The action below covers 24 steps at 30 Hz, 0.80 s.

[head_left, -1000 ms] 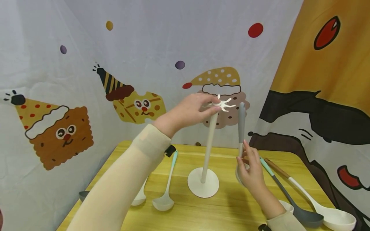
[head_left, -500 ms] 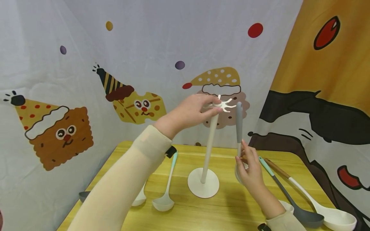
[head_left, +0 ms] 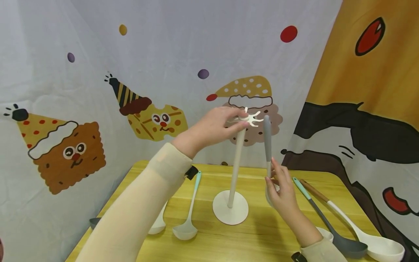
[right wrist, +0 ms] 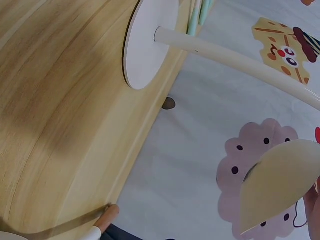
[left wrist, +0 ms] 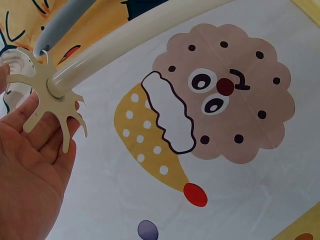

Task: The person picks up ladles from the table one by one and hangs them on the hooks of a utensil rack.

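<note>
Fingers clamped on the stand (head_left: 236, 167), your left hand (head_left: 214, 125) probably steadies it, while your right hand (head_left: 282, 186) pinches the ladle (head_left: 268, 165) low, leaving its handle (head_left: 267, 138) free near the hooks (head_left: 251, 119).

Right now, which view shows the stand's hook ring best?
Left wrist: the hook ring is close up, in front of the left hand. Head: smaller, partly covered by that hand. Right wrist: pole and base, no ring.

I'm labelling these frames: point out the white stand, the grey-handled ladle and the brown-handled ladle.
White stand (head_left: 236, 167), head view: middle of its pole.
Grey-handled ladle (head_left: 267, 143), head view: its grey handle.
Brown-handled ladle (head_left: 343, 215), head view: its white shaft.
</note>
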Motion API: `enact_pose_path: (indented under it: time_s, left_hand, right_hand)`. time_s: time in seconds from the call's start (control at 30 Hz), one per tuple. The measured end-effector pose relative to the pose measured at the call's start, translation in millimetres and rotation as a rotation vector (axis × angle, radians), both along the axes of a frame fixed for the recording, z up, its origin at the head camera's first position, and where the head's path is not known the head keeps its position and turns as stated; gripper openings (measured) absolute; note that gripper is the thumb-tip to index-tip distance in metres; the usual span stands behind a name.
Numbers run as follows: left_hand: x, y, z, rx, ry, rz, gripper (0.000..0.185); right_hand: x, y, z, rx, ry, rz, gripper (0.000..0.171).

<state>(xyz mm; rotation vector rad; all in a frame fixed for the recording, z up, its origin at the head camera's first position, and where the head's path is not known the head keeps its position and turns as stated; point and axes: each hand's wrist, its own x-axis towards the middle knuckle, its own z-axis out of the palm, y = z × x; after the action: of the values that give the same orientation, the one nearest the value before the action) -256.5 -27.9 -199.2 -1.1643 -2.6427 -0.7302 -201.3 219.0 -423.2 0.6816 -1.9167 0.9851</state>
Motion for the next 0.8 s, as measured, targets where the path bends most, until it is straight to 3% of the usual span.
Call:
enact_pose_path:
  time_s: [0.8]
  left_hand:
    - [0.1, 1.3, -0.9, -0.002, 0.01, -0.004, 0.045]
  right_hand:
    - [0.2, -2.4, 2.2, -0.003, -0.043, 0.047, 0.082]
